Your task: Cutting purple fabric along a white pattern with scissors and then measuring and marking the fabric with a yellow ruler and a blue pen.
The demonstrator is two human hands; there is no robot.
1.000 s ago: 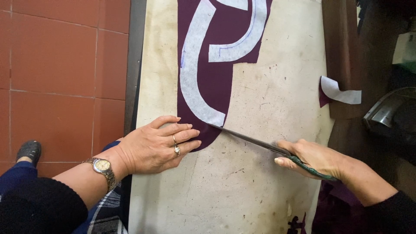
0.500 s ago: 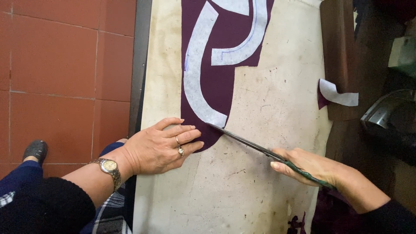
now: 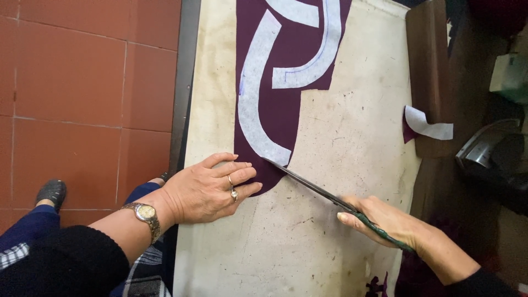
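maroon fabric (image 3: 280, 110) pinned by left hand (image 3: 212, 190); right hand (image 3: 385, 220) grips scissors (image 3: 313, 184).

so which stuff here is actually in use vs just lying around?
In use:
- left hand, flat on the maroon fabric
- right hand, gripping the scissors
- white curved pattern pieces on the fabric
- stained cutting table

Lying about:
- small white-and-maroon offcut at the table's right edge
- grey object far right, unclear what it is
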